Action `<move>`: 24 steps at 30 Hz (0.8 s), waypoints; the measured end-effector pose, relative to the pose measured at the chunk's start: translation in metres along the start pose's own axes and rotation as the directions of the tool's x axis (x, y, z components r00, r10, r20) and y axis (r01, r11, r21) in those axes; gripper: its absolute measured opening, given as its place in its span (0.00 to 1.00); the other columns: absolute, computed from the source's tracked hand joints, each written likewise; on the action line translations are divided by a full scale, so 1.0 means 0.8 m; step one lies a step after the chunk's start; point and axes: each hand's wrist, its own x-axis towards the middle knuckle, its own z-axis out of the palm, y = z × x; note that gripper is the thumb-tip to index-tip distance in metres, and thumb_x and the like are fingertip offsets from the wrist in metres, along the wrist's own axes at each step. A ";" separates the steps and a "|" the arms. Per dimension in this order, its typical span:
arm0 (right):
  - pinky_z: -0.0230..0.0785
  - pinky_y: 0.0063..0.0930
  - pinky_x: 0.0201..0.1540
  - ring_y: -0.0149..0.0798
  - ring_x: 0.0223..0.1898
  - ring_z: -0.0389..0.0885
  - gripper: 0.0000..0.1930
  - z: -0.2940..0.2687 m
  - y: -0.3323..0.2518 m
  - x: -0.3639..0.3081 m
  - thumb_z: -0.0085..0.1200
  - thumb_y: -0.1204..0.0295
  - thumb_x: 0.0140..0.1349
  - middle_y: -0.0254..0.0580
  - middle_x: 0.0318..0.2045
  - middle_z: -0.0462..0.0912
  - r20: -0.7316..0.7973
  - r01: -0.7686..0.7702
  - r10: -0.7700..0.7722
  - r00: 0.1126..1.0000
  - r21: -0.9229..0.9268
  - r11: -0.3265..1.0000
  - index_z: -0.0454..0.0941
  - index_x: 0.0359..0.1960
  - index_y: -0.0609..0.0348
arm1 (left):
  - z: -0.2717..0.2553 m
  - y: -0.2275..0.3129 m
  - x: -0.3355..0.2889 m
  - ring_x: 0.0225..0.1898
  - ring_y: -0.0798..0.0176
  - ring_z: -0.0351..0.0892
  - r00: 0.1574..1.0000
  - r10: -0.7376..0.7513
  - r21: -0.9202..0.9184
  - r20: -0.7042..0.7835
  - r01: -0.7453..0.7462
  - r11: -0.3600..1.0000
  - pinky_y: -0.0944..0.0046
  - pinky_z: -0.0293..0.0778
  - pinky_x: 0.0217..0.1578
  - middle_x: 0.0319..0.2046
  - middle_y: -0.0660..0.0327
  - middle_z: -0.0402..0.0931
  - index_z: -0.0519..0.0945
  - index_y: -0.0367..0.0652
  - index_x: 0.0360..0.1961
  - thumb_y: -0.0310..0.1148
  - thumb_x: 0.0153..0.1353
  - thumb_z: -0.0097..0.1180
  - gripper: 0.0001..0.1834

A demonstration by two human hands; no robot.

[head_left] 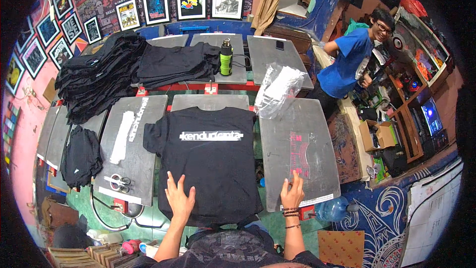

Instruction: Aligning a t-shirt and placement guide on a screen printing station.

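A black T-shirt (208, 168) lies spread flat on a grey board in front of me, with a white printed strip (211, 136) across its upper part. My left hand (179, 198) is over the shirt's lower left part, fingers spread and nothing in them; whether it touches the cloth I cannot tell. On the board to the right (277, 119) lies a clear ruler template with pink markings (300, 151). My right hand (292, 194), with beaded bracelets at the wrist, has its fingertips at the template's near end, fingers apart and not wrapped round it.
Left board (141, 168) bears a white lettered strip (121, 136) and scissors (119, 182). Beyond are piled black shirts (99, 72), a green heat gun (225, 58), a clear plastic bag (281, 89) and a phone (280, 44). A person in blue (349, 54) stands at far right.
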 end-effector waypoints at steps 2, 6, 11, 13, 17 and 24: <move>0.78 0.44 0.36 0.48 0.35 0.85 0.27 0.000 -0.003 -0.001 0.60 0.69 0.65 0.47 0.45 0.78 0.005 0.006 -0.006 1.000 0.022 1.000 0.70 0.67 0.52 | 0.002 -0.006 0.000 0.75 0.34 0.52 1.000 0.021 0.041 0.000 -0.021 0.999 0.29 0.54 0.69 0.79 0.43 0.44 0.77 0.44 0.61 0.41 0.60 0.65 0.29; 0.78 0.44 0.37 0.48 0.35 0.85 0.29 0.001 -0.010 -0.001 0.60 0.69 0.65 0.47 0.45 0.78 -0.001 0.011 -0.011 1.000 0.015 1.000 0.68 0.69 0.51 | 0.003 -0.012 0.001 0.75 0.35 0.53 0.999 0.002 0.056 0.050 -0.005 0.998 0.29 0.54 0.69 0.79 0.44 0.43 0.77 0.45 0.61 0.41 0.59 0.65 0.29; 0.78 0.45 0.39 0.48 0.36 0.85 0.25 0.007 -0.020 0.005 0.60 0.68 0.65 0.46 0.45 0.79 0.065 -0.008 0.005 0.998 0.043 0.999 0.73 0.65 0.50 | 0.004 -0.024 0.012 0.72 0.38 0.61 0.999 0.037 0.025 0.022 -0.038 0.999 0.35 0.60 0.67 0.73 0.42 0.59 0.79 0.43 0.58 0.41 0.61 0.66 0.26; 0.77 0.44 0.39 0.46 0.35 0.85 0.21 0.020 -0.012 0.006 0.60 0.68 0.65 0.44 0.39 0.81 0.161 0.022 -0.026 0.987 0.024 0.999 0.77 0.59 0.52 | -0.011 -0.019 0.049 0.68 0.50 0.71 0.884 0.126 -0.543 0.449 0.158 0.825 0.49 0.65 0.67 0.61 0.47 0.77 0.81 0.41 0.53 0.44 0.64 0.65 0.21; 0.77 0.43 0.42 0.49 0.38 0.86 0.15 0.022 0.008 -0.002 0.61 0.66 0.64 0.45 0.38 0.85 0.331 -0.075 0.058 0.942 0.038 0.996 0.82 0.52 0.52 | -0.196 0.182 0.104 0.65 0.49 0.73 0.526 0.833 -0.983 0.175 0.137 0.121 0.46 0.65 0.66 0.51 0.51 0.82 0.77 0.43 0.41 0.55 0.62 0.67 0.25; 0.78 0.40 0.47 0.46 0.41 0.88 0.16 0.010 -0.060 -0.001 0.62 0.64 0.65 0.47 0.40 0.88 0.496 -0.116 0.043 0.867 0.117 0.986 0.84 0.51 0.55 | -0.331 0.264 0.058 0.65 0.49 0.70 0.122 0.945 -0.913 -0.304 0.246 -0.325 0.52 0.69 0.61 0.66 0.46 0.68 0.67 0.39 0.55 0.84 0.25 0.65 0.66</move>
